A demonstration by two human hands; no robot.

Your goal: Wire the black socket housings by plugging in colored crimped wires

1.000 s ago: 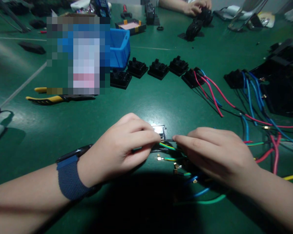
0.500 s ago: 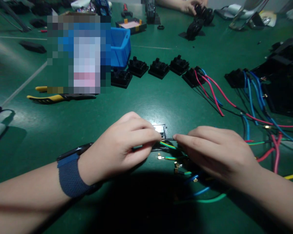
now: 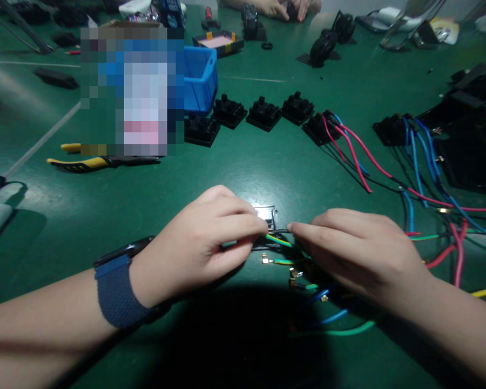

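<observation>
Left grip bends over a black part, its hold hidden; the right grip pinches a dark wire beside it. Open bench lies between them and the black modules toward the far edge. Both stay palm-down as before; a co-worker's hands have shifted left.

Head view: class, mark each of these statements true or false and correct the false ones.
1. A blue strap is worn behind the left hand. True.
2. The right hand grips the yellow-handled pliers. False: they lie on the table.
3. The right hand's fingers touch a dark wire. True.
4. The left hand holds the blue bin. False: it stands beyond both hands.
5. A green-and-yellow wire shows between the hands. True.
</observation>
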